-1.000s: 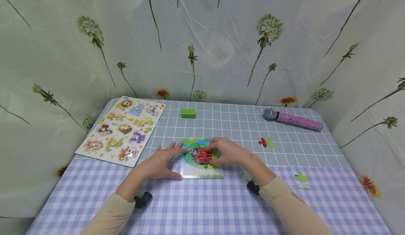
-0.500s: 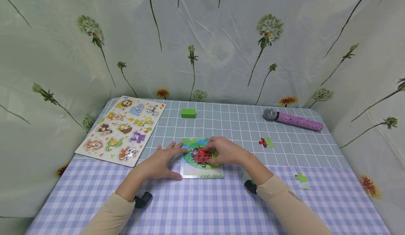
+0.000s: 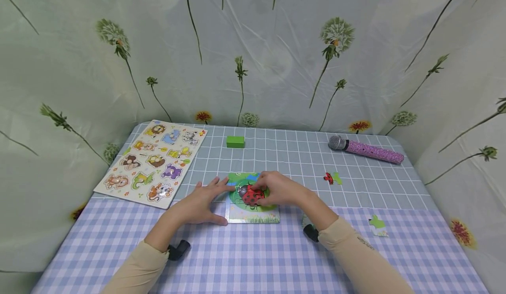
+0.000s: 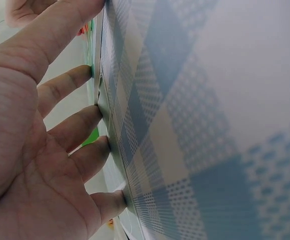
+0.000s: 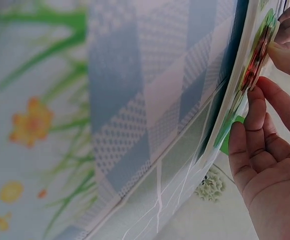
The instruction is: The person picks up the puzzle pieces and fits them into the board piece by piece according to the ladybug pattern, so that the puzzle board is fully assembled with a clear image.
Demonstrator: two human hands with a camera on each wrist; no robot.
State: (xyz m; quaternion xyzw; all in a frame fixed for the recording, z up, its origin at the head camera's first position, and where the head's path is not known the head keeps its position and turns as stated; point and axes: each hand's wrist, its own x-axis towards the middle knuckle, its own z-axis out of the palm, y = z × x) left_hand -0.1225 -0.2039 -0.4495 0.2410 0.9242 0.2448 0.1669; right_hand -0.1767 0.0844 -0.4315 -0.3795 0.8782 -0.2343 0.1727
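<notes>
The ladybird puzzle board (image 3: 253, 212) is a small square tray printed with green leaves, a strip of blue above and grass along its near edge; a red ladybird with black spots is shown at its middle. It lies flat on the table (image 3: 253, 259), where the grey grid cloth meets the blue checked cloth. A red spotted puzzle piece (image 3: 251, 194) is pinched at the middle of the board by the curled fingers and thumb of the right hand (image 3: 282, 189). The left hand (image 3: 201, 204) is laid flat with its fingers spread, just left of the board, the thumb touching the board's near left corner and the fingertips touching its left edge.

An animal peg puzzle (image 3: 154, 162), the largest tray, is seen well left of the board and farther back, its slots filled with animal pieces. A pink glitter microphone (image 3: 365, 149) lies far to the right of the board and behind it. A green block (image 3: 235, 142) stands behind the board. Loose pieces are scattered right of the board: a red-and-green piece (image 3: 332, 178) and a green-and-white piece (image 3: 378, 225).
</notes>
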